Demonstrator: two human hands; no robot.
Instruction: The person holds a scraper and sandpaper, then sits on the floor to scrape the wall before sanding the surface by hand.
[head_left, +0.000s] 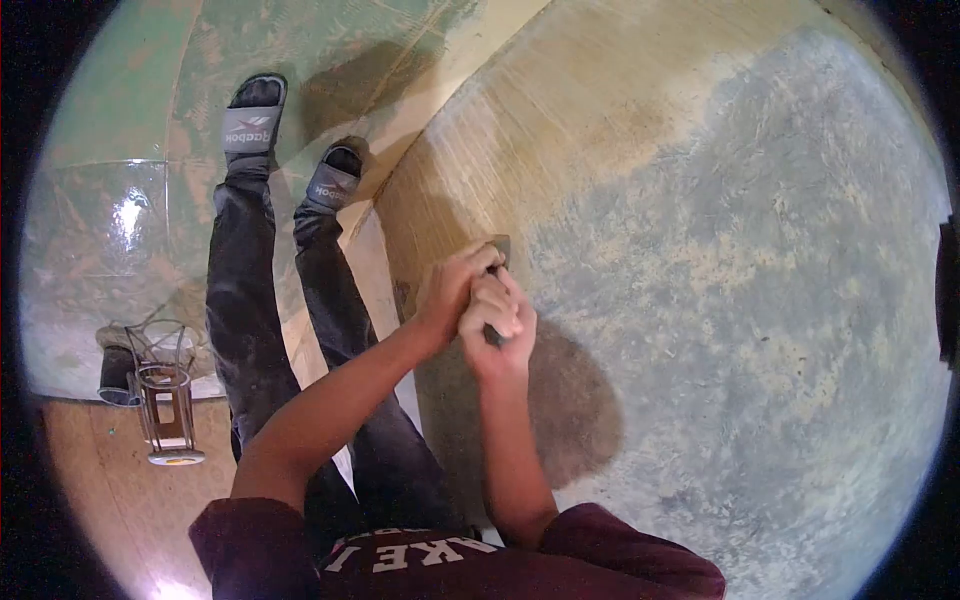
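My right hand is wrapped round the dark handle of a scraper, whose flat end shows just past my fingers. My left hand is closed at the front of the same tool, its fingers pressed near the flat end. Both hands are close together against a large surface. Patchy grey-green coating covers much of this surface, while bare tan shows along its upper left part. My fingers hide most of the scraper.
My legs in dark trousers and slides are left of the surface. A metal-framed stand or lamp and a dark cylinder are at lower left. Green, dusty floor lies beyond. The surface's edge runs near my feet.
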